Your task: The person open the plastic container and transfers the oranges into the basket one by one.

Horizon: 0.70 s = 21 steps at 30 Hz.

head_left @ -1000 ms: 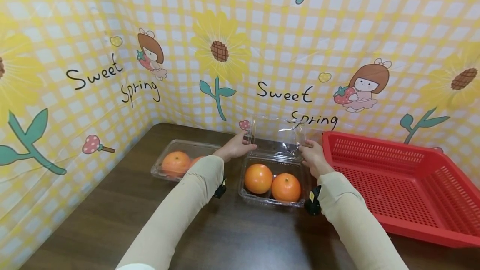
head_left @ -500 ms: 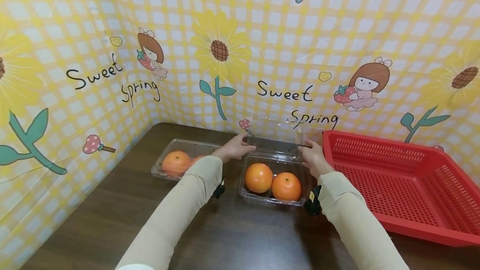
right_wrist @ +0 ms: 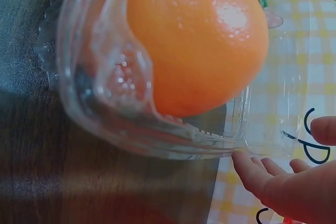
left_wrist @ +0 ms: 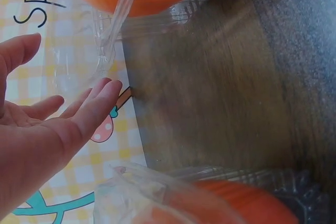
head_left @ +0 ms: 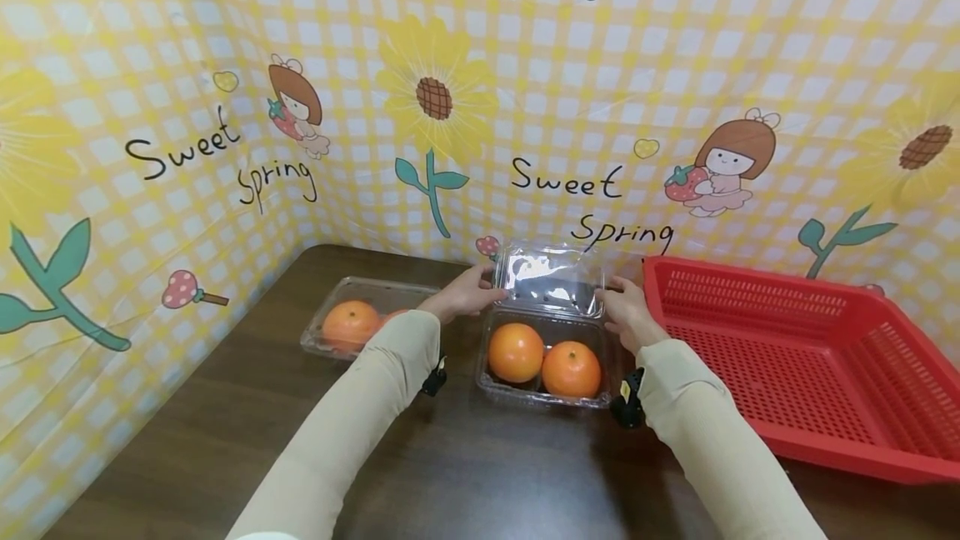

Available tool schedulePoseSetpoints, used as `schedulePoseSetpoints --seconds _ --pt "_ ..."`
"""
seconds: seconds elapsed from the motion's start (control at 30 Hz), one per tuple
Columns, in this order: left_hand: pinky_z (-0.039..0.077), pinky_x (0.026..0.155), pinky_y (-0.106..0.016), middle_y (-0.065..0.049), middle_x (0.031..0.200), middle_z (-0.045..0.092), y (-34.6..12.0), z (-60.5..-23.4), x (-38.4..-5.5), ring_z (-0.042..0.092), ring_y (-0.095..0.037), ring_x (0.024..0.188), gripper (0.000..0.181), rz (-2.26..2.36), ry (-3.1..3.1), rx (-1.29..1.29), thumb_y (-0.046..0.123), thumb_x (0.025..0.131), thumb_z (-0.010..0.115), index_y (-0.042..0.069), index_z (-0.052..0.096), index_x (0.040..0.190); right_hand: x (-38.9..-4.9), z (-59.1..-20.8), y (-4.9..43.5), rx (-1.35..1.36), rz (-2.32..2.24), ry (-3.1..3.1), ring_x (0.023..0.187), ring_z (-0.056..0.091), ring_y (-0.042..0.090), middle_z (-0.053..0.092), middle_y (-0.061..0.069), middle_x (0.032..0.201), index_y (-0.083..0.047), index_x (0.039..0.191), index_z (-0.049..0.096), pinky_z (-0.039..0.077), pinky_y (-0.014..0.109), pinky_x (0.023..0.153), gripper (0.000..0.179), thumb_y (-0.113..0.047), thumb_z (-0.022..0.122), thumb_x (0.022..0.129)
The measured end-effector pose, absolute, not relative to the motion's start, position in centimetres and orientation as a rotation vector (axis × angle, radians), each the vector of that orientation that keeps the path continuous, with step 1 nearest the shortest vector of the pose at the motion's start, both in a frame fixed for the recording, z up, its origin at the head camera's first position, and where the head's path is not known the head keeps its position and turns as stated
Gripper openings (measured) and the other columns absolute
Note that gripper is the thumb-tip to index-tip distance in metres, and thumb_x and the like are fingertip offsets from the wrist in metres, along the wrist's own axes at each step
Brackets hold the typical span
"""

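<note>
A clear plastic clamshell box (head_left: 491,390) stands in the middle of the table with its hinged lid (head_left: 547,273) raised at the back. Two oranges sit inside, a left orange (head_left: 515,352) and a right orange (head_left: 572,369). My left hand (head_left: 467,294) is at the lid's left side, fingertips right at its edge, the fingers extended and the thumb apart in the left wrist view. On the opposite side my right hand (head_left: 630,315) has its fingertips against the clear plastic near the hinge corner; its thumb also stands away from the fingers in the right wrist view.
Left of the open box lies a second clear box (head_left: 315,348), closed over an orange (head_left: 351,323) and another partly hidden by my left sleeve. A large red perforated basket (head_left: 780,440) stands at the right. A patterned yellow checked cloth (head_left: 360,207) hangs behind the table.
The raised lid has tilted, its top edge now lower and its face catching more glare. Both hands stay at its sides with little movement, and the head view has shifted slightly.
</note>
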<state>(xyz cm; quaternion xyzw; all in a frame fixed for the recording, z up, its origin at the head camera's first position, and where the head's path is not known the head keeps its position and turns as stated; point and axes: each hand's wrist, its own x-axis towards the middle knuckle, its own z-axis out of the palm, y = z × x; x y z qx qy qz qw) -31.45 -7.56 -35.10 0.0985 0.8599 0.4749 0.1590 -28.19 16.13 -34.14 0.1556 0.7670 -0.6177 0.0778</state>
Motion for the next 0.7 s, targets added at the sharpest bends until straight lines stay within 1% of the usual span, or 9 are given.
schedulePoseSetpoints --seconds 0.3,0.43,0.53,0.7 --pt "0.045 0.082 -0.040 -0.023 0.127 0.040 -7.83 -34.91 -31.28 0.045 -0.032 0.111 0.062 1.331 2.470 0.318 0.023 0.089 0.054 0.004 0.023 0.139 -28.11 -34.00 16.18 0.419 -1.826 2.309 0.127 0.023 0.034 0.025 0.021 0.138 -0.003 0.141 0.015 0.028 0.047 0.098 0.054 -0.010 0.038 0.093" --pt "0.044 0.084 -0.040 -0.022 0.128 0.039 -8.06 -34.81 -31.19 0.044 -0.032 0.112 0.061 1.305 2.485 0.333 0.024 0.089 0.053 0.003 0.024 0.138 -27.75 -33.74 16.14 0.404 -1.807 2.315 0.127 0.022 0.034 0.022 0.020 0.140 -0.003 0.141 0.015 0.029 0.047 0.098 0.054 -0.011 0.039 0.093" --pt "0.041 0.088 -0.041 -0.022 0.129 0.039 -8.23 -34.63 -31.08 0.041 -0.032 0.116 0.059 1.280 2.514 0.348 0.024 0.089 0.053 0.003 0.026 0.137 -27.54 -33.60 16.16 0.385 -1.800 2.317 0.127 0.021 0.034 0.020 0.020 0.141 -0.003 0.141 0.014 0.029 0.048 0.097 0.054 -0.012 0.039 0.093" --pt "0.038 0.092 -0.042 -0.022 0.129 0.039 -8.49 -34.34 -30.95 0.038 -0.032 0.118 0.058 1.278 2.544 0.365 0.024 0.089 0.052 0.003 0.028 0.137 -27.43 -33.46 16.17 0.372 -1.790 2.322 0.126 0.023 0.034 0.022 0.021 0.140 -0.003 0.141 0.014 0.030 0.048 0.097 0.055 -0.012 0.040 0.093"
